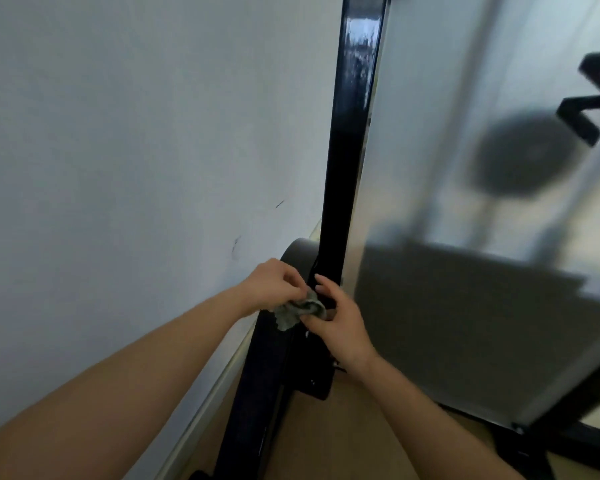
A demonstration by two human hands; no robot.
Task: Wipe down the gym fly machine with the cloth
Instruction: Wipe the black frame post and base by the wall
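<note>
The fly machine's glossy black upright post rises through the middle of the view, with a black base beam running down toward me. A crumpled grey-green cloth sits bunched low against the post. My left hand pinches the cloth's upper left part with curled fingers. My right hand grips the cloth's right side, fingers reaching onto the post.
A white wall stands close on the left, with a pale skirting strip along the floor. A frosted translucent panel covers the weight stack on the right. Black letter shapes mark the panel. A dark round part sits behind the post.
</note>
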